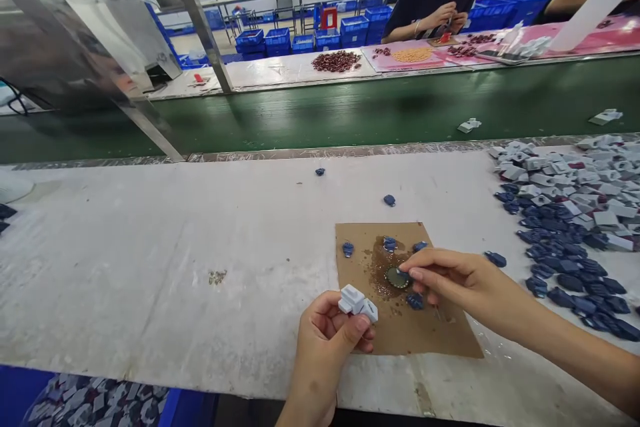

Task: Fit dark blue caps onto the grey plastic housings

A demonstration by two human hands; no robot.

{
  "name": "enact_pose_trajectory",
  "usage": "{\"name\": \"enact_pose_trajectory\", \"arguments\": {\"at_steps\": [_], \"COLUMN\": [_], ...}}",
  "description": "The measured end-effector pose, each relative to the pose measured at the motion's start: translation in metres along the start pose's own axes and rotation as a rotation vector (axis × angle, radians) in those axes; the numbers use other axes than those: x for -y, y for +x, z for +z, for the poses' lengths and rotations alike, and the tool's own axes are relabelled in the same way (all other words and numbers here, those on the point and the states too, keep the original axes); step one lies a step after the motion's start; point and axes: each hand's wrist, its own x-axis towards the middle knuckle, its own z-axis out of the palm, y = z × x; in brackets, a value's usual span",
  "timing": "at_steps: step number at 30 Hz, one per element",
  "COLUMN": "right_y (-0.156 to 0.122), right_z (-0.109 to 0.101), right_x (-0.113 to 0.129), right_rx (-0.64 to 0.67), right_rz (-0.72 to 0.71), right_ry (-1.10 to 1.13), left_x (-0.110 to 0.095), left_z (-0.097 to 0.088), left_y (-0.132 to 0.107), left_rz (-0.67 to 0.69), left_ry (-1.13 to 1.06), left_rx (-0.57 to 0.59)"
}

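My left hand (333, 340) is closed on a light grey plastic part (357, 303) with blocky shapes, held over the near left part of a brown cardboard sheet (450, 337). My right hand (445, 277) pinches a small dark blue piece (402, 272) at a round, dark bottle cap (397, 278) lying on the cardboard. Whether the piece touches the cap's inside I cannot tell. A wet-looking stain spreads around the cap. Several blue pieces (415, 301) lie about it on the sheet, one partly hidden behind my right fingers.
Heaps of grey parts (575, 177) and dark blue pieces (575, 280) cover the table's right side. A blue bin (175, 407) of grey parts stands at the lower left. Beyond the green conveyor belt (320, 113), a person's hands (445, 17) work near dark red pieces (337, 61).
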Motion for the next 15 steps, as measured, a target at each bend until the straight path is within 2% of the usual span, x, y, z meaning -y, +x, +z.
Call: {"name": "enact_pose_trajectory", "arguments": {"at_steps": [4, 9, 12, 15], "right_y": [0.004, 0.003, 0.003, 0.004], "right_z": [0.001, 0.001, 0.002, 0.003], "right_x": [-0.009, -0.011, -0.017, -0.018], "right_rx": [-0.108, -0.063, -0.019, 0.055], "right_rz": [-0.259, -0.582, -0.611, -0.599], "right_ry": [-0.317, -0.669, -0.788, -0.803], "left_x": [-0.001, -0.002, -0.003, -0.004], "left_z": [0.0, 0.0, 0.001, 0.001], "left_y": [0.001, 0.003, 0.005, 0.005], "left_rz": [-0.011, 0.018, 0.011, 0.016], "left_ry": [-0.015, -0.019, -0.046, -0.06], "left_rx": [-0.008, -0.026, -0.041, -0.055]}}
